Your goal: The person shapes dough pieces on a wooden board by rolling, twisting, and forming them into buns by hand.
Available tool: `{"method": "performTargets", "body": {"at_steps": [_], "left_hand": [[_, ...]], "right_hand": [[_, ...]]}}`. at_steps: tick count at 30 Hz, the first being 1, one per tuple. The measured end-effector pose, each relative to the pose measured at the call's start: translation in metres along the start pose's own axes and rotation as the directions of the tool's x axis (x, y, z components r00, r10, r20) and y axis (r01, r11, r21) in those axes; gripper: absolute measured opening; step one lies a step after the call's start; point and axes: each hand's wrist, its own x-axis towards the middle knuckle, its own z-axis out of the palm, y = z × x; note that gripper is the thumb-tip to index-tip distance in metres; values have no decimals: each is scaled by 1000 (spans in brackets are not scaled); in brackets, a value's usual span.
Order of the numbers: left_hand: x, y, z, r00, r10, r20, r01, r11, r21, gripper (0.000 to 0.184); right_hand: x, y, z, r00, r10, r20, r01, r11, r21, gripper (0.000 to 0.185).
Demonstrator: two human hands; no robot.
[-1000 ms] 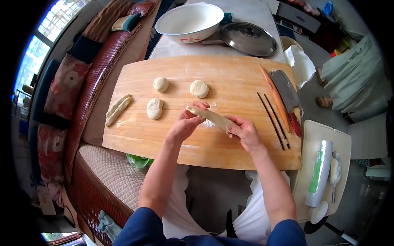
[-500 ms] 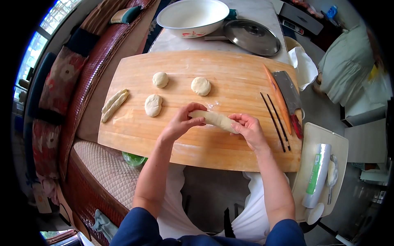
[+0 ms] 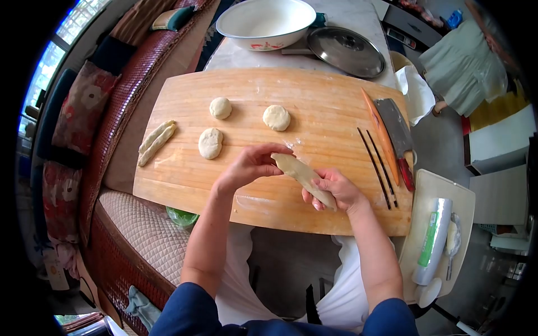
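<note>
A long strip of pale dough [image 3: 304, 178] is held above the wooden board [image 3: 269, 213], slanting down to the right. My right hand [image 3: 335, 189] grips its lower part, thumb on top and fingers beneath. At its upper left end is my left hand [image 3: 259, 163], with bent fingers beside the tip; whether they pinch it is hard to tell. Beyond my hands lie a dough ball [image 3: 221, 108], a flattened round [image 3: 276, 117] and an oval piece [image 3: 210, 143]. A folded dough strip [image 3: 157, 143] rests at the board's left.
An enamel basin [image 3: 265, 25] and a metal lid [image 3: 346, 51] stand behind the board. On its right side are black chopsticks [image 3: 378, 168], a rolling pin [image 3: 381, 137] and a cleaver [image 3: 394, 126]. A tray [image 3: 465, 196] holds a film roll [image 3: 433, 241]. Another person [image 3: 462, 67] stands back right.
The dough strip has tilted, its right end now lower and nearer me. My right hand has shifted its grip on it. The other person has moved left at the back right.
</note>
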Motion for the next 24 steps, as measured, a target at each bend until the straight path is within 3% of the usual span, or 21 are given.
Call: {"method": "performTargets", "body": {"at_steps": [3,6,15,18,21,24], "left_hand": [[3,3,-3,991,129,45,-132,988,82,38],[4,8,1,985,175,-5,-175,985,9,30],[8,1,9,967,98,-236,-75,992,103,17],[8,2,11,958,14,-285,11,996,85,20],[14,-1,18,952,-47,-303,20,996,-89,32],[15,-6,29,985,29,-167,-74,961,-267,50]], "right_hand": [[-1,-1,0,997,31,70,-37,995,94,39],[-1,-1,-1,997,28,78,-37,992,123,39],[1,1,-1,1000,-27,-6,27,1000,15,38],[0,0,1,1000,-25,-11,25,999,39,38],[0,2,-2,999,-30,12,28,992,120,39],[1,1,-4,998,-45,52,34,980,195,40]]}}
